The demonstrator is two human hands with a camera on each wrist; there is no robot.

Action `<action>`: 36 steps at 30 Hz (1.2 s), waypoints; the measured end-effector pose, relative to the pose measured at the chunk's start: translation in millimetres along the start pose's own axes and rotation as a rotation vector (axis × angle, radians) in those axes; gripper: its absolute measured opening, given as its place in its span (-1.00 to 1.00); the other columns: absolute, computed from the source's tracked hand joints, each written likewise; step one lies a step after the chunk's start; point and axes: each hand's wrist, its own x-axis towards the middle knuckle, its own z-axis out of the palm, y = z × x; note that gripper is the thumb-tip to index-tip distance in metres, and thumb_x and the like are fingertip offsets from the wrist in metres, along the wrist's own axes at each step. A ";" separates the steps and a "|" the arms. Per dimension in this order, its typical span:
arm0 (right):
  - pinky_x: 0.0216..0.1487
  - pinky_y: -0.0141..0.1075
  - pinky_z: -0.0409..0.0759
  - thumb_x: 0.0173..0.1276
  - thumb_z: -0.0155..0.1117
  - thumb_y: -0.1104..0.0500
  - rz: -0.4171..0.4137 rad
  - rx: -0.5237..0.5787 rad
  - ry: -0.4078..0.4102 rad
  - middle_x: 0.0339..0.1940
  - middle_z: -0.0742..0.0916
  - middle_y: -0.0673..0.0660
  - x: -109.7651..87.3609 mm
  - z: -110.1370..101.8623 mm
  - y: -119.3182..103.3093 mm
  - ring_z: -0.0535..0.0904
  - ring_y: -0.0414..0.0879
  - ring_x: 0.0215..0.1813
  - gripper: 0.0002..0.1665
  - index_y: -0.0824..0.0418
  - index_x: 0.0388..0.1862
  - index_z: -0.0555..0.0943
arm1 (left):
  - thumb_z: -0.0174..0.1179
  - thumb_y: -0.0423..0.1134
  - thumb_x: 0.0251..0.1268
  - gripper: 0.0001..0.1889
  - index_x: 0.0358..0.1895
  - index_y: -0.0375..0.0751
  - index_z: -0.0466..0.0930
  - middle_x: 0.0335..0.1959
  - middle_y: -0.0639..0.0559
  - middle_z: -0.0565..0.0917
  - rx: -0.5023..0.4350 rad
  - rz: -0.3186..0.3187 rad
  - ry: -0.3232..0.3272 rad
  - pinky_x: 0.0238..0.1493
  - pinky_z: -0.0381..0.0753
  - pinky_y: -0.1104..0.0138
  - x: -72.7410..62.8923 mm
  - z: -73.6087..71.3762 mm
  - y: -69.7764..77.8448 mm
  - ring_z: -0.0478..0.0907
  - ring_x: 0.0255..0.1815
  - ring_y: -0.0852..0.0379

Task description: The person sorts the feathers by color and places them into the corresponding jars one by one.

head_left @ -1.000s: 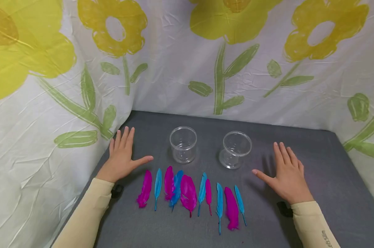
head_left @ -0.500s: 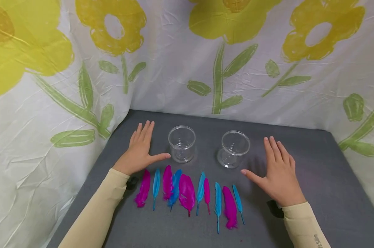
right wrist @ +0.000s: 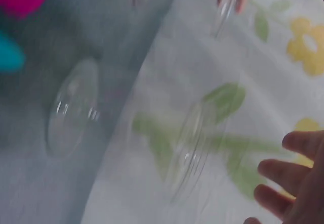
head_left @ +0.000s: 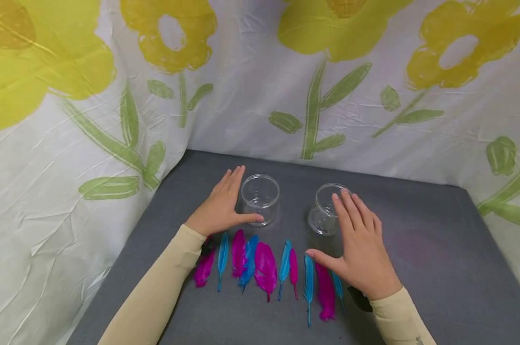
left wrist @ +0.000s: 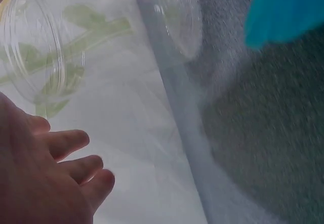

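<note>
My left hand [head_left: 220, 205] is beside the left clear plastic cup [head_left: 260, 199], fingers extended along its left side and thumb across its front. In the left wrist view that cup [left wrist: 55, 47] stands just beyond the relaxed fingers. My right hand [head_left: 358, 244] reaches toward the right clear cup [head_left: 322, 215], its straight fingers overlapping the cup's right rim in the head view. The right wrist view shows this cup [right wrist: 76, 110] blurred, apart from the spread fingers. Nothing is held in either hand. A row of magenta feathers [head_left: 266, 268] and blue feathers [head_left: 284, 263] lies in front of the cups.
The table has a dark grey cloth [head_left: 242, 321]. A white curtain [head_left: 242, 96] with yellow flowers and green leaves hangs behind it and along both sides. My right hand and wrist partly cover the rightmost feathers [head_left: 338, 290].
Both hands have moved inward: the left one from the table's left edge to the left cup, the right one leftward to the right cup. Cups and feathers stay in place on the cloth.
</note>
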 end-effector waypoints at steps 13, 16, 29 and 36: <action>0.43 0.04 0.61 0.24 0.57 -0.43 -0.595 0.052 -0.012 0.49 0.67 0.15 21.9 46.9 -78.0 0.59 0.07 0.49 0.06 0.14 0.54 0.55 | 0.42 0.55 0.14 0.45 0.80 0.16 -0.48 0.83 0.02 0.02 -0.177 0.044 -0.044 0.70 0.30 -0.10 12.5 8.1 0.2 0.08 0.82 -0.04; 0.42 -0.06 0.62 0.23 0.60 -0.39 -0.681 0.027 -0.050 0.38 0.73 0.07 26.4 62.7 -94.6 0.64 -0.01 0.41 -0.06 0.09 0.44 0.63 | 0.44 0.50 0.17 0.42 0.81 0.15 -0.45 0.82 0.00 0.07 -0.232 0.041 -0.041 0.69 0.31 -0.11 11.9 7.2 0.2 0.12 0.81 -0.03; 0.11 -0.27 0.65 0.37 0.54 -0.09 -0.909 -0.153 -0.187 0.01 0.84 -0.15 44.3 114.1 -141.2 0.71 -0.20 0.06 -0.67 -0.10 0.08 0.78 | 0.41 0.37 0.34 0.24 0.82 0.15 -0.27 0.82 0.12 0.08 -0.271 0.027 -0.056 0.66 0.38 -0.09 9.4 2.8 -1.3 0.25 0.75 0.00; -0.10 -0.33 0.55 0.53 0.41 0.03 -0.977 -0.205 -0.150 -0.17 0.84 -0.22 44.6 128.3 -152.8 0.66 -0.25 -0.15 -0.96 -0.12 -0.17 0.78 | 0.41 0.36 0.34 0.21 0.82 0.13 -0.21 0.80 0.10 0.14 -0.258 0.012 -0.078 0.62 0.43 -0.11 6.2 1.9 -2.3 0.32 0.72 -0.01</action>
